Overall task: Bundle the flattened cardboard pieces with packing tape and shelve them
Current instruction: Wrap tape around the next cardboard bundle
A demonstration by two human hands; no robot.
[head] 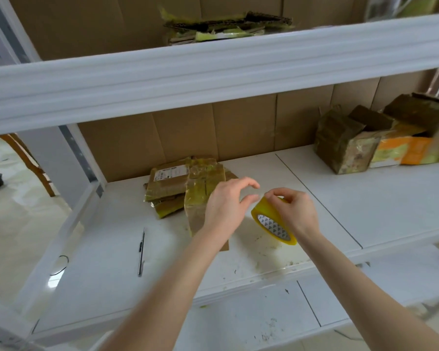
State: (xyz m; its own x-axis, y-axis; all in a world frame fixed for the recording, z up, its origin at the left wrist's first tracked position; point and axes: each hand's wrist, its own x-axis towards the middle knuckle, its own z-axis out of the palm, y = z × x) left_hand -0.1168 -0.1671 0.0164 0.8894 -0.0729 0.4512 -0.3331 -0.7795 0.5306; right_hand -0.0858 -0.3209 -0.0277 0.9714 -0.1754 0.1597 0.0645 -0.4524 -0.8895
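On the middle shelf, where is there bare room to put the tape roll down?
Bare shelf lies to the right, between the tape roll and the boxes. Another patch lies front left, between the slim tool and the cardboard. The centre is crowded: left hand, right hand and roll, close by the cardboard.

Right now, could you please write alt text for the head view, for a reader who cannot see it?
A person's right hand pinches a roll of yellow packing tape at a white shelf, the left hand open beside it. Taped flattened cardboard pieces lie just behind.
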